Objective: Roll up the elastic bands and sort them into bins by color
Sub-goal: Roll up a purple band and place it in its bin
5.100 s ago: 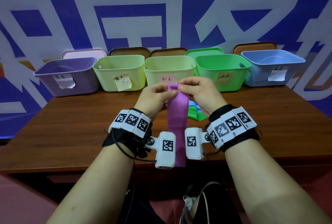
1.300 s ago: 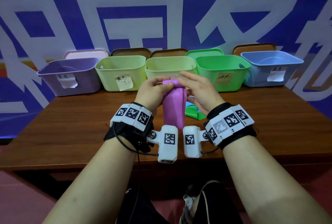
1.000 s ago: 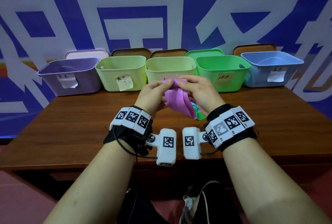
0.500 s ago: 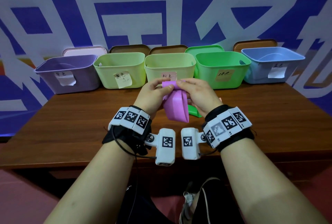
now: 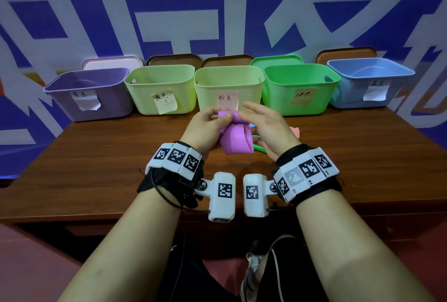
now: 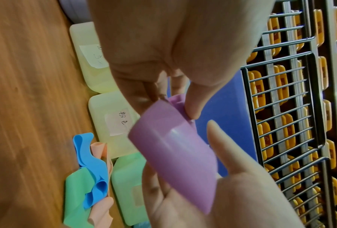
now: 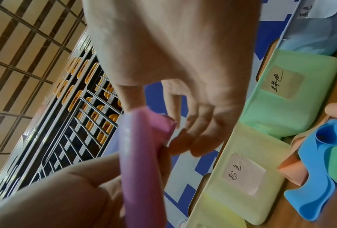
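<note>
fingers (image 5: 226, 116) of the left hand (image 5: 205, 129) pinch the top of the purple band (image 5: 235, 143), held above the table (image 5: 96, 168) before the bins (image 5: 228, 86). right hand (image 5: 268, 132) touches it with fingers nearly straight, loosely spread. band hangs as a partly rolled loop, smooth, glossy.

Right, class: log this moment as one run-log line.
step: rolling | left hand: pinches purple band | right hand: fingers on roll's top | bins: none filled visibly | loose bands: on table
</note>
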Demonstrator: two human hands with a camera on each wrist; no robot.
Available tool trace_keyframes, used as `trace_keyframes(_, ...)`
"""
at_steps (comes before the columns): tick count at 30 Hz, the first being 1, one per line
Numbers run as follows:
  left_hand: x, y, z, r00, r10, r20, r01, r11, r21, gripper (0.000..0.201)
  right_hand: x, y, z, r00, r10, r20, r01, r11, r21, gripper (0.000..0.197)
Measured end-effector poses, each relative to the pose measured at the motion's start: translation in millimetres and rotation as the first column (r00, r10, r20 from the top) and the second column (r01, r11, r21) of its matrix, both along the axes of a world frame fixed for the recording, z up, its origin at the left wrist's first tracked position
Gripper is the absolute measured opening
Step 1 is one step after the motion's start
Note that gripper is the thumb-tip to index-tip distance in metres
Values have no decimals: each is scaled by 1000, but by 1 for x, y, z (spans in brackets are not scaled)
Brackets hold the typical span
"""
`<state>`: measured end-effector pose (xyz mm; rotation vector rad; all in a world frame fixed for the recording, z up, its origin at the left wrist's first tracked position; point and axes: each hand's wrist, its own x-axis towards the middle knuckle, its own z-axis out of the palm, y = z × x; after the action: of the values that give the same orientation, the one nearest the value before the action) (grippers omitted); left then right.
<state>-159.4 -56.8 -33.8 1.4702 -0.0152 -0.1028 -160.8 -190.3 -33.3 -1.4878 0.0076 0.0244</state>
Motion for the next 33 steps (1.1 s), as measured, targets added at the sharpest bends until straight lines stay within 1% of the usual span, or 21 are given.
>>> trace_keyframes(3,1,0,-3,1000,16,21,-16,1000,-6,13,-2,-1,0,1000,15,2,-15,1000,-25,12)
trace_keyframes(4,1,0,-3,1000,25,19,-25,1000,-9,15,-2,-2,0,1000,10,16,-10,1000,-25,9)
trace_keyframes(6,0,-2,-4,999,33,-7,-33,999,-20,16,-2,-3,-1,999,2,36,-2,1000,-16,9)
trace_keyframes(8,-2,-4,-3,999,9,-33,-10,999,-30,10,-3,-4,0,999,7,43,-7,1000,-2,9)
trace_keyframes(10,-5,-5,-2,999,-20,-46,19,999,-25,13,-4,-5,0,999,9,42,-9,1000,11,15)
trace_keyframes(12,-6,-6,-2,999,-22,-38,22,1000,0,12,-5,-5,-1,999,4,34,-5,1000,25,22)
trace_keyframes(15,-6,-6,-3,1000,-24,-17,25,999,42,5,-5,-5,0,1000,-1,9,0,999,38,23)
trace_keyframes(16,-6,-5,-3,1000,-28,-11,29,998,51,6,-6,-5,1,1000,-5,2,5,999,38,22)
trace_keyframes(19,-7,-4,-2,1000,-29,4,29,998,47,12,-9,-4,2,999,0,-34,2,999,47,9)
trace_keyframes(22,-7,-4,-1,999,-32,15,31,998,56,17,-8,-2,0,999,3,-38,-4,1000,-8,17)
trace_keyframes(25,-7,-5,-2,999,-29,16,29,999,46,22,-7,-3,0,999,-24,-27,23,999,-29,8)
trace_keyframes(27,-6,-5,-2,1000,-1,-4,2,1000,19,24,-7,-4,2,999,-34,-26,33,999,-28,9)
trace_keyframes(28,-6,-5,-2,1000,17,-17,-17,1000,7,21,-7,-5,2,999,-32,-24,31,999,-24,11)
trace_keyframes(30,-6,-5,-2,999,41,-24,-41,999,-10,6,-8,-5,3,999,-28,-25,28,999,-17,16)
trace_keyframes(31,-6,-5,-2,999,47,-16,-47,999,-13,4,-8,-4,3,999,-25,-27,25,1000,-11,17)
trace_keyframes(33,-4,-4,-3,999,54,-3,-54,998,-12,6,-9,-5,4,999,-19,-36,19,1000,23,17)
